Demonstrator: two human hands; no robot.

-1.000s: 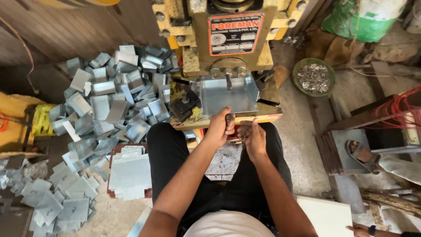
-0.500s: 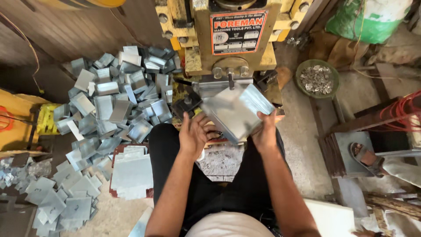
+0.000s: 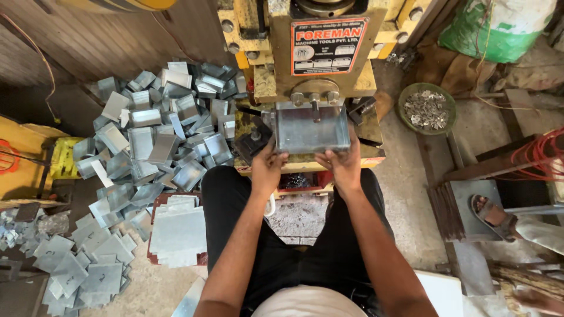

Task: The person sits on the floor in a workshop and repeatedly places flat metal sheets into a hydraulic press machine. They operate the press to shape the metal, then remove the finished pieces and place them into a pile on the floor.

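Galvanised sheet-metal box [image 3: 305, 128] sits on the press bed [image 3: 364, 154] under the punch [image 3: 316, 107]; your left hand [image 3: 267, 167] and right hand [image 3: 342, 164] clasp its near edge. Fingers could get pinched if the press trips.

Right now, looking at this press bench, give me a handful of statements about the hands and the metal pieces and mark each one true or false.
1. Both hands hold the folded metal tray on the bed of the yellow press. True: the left hand grips its near left corner and the right hand its near right corner.
2. The pile of bent metal pieces lies to the person's right. False: it lies to the left of the press.
3. A round bowl of small metal scraps sits right of the press. True.
4. The stack of flat sheets rests on the person's lap. False: it lies on the floor beside the left leg.
5. The left hand holds a hammer. False: it holds only the tray.
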